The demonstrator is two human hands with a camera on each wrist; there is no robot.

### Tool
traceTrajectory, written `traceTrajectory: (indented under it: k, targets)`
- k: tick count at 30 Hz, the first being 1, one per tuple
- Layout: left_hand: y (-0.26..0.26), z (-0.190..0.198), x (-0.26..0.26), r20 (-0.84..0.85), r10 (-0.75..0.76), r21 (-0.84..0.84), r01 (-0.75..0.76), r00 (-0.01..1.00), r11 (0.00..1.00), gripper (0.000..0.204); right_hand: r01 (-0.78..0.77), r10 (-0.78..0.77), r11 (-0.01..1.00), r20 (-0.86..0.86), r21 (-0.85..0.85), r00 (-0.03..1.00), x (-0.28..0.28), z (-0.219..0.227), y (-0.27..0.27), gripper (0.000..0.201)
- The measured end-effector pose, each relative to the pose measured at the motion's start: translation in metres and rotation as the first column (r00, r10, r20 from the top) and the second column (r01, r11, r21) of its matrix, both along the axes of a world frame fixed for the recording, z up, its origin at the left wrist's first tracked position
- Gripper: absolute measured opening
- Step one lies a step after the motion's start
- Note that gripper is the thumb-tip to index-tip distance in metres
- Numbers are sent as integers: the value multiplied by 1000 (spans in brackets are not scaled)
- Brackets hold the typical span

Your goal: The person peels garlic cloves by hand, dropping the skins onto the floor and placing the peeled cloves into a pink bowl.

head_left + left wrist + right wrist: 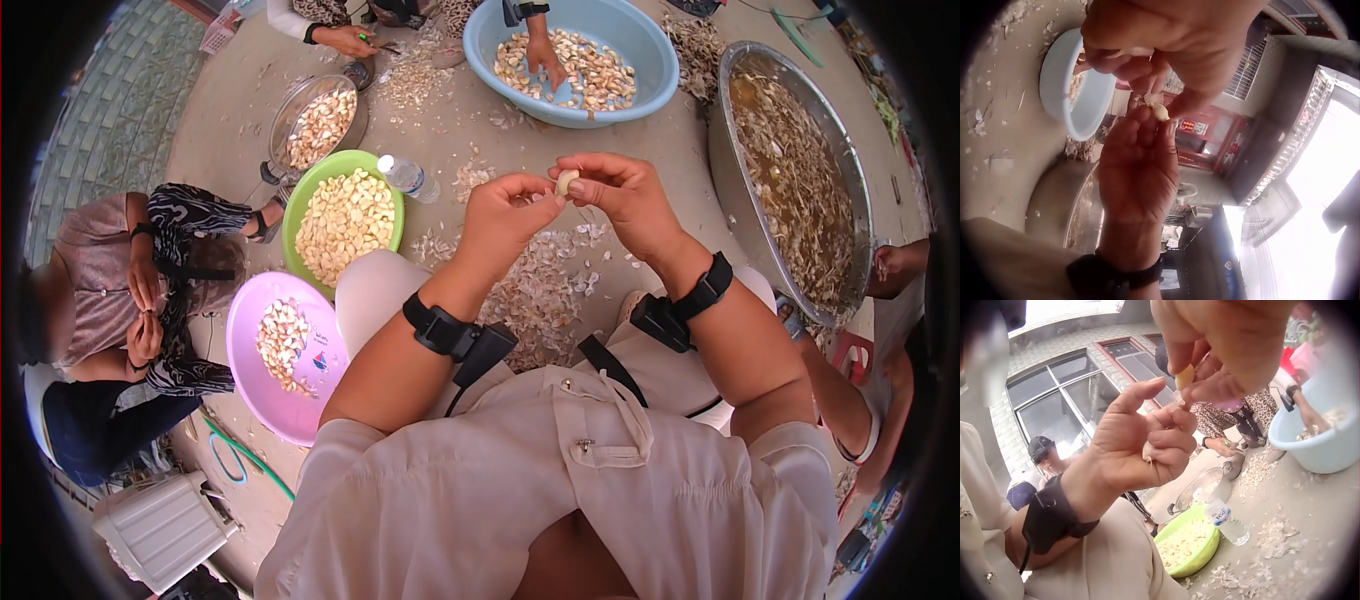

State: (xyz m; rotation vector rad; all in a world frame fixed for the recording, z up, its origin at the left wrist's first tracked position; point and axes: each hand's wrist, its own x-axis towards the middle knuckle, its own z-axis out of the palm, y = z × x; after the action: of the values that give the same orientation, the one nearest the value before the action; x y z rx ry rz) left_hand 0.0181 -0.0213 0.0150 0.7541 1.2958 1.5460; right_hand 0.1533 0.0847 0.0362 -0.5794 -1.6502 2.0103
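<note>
A pale peeled garlic clove (567,181) is pinched between the thumb and fingers of my right hand (632,205), held up in front of my body. My left hand (505,220) meets it from the other side. In the right wrist view its thumb is raised, and a scrap of garlic skin (1177,402) is at its index finger. Its curled lower fingers hold a second garlic clove (1147,452) against the palm. Below both hands a heap of garlic skins (545,290) covers the ground between my knees.
To the left stand a green basin (398,225) of peeled cloves, a pink basin (245,370) with fewer cloves and a water bottle (408,178). A blue tub (640,40) of cloves is ahead, with another person's hand (543,60) in it. A metal tub (722,160) stands right.
</note>
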Motion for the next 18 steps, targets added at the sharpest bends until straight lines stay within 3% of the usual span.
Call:
traceTrajectory:
  k: [4, 9, 12, 16, 18]
  targets:
    - [0, 1, 4, -82, 34, 38, -31, 996, 999, 7, -48, 45, 995, 28, 91, 999, 1, -1, 0, 25]
    - [-1, 2, 3, -241, -3, -10, 1, 970, 1000, 3, -48, 47, 999, 40, 22, 998, 1, -2, -1, 23]
    - [-2, 5, -1, -238, -97, -56, 86, 966, 995, 6, -87, 87, 996, 81, 5, 993, 2, 3, -2, 24]
    - [-1, 6, -3, 74, -150, -17, 151, 986, 988, 3, -114, 109, 990, 59, 89, 992, 3, 1, 2, 28]
    - [-1, 9, -6, 190, -189, -47, 201, 964, 978, 3, -159, 161, 987, 86, -30, 983, 4, 5, 5, 30]
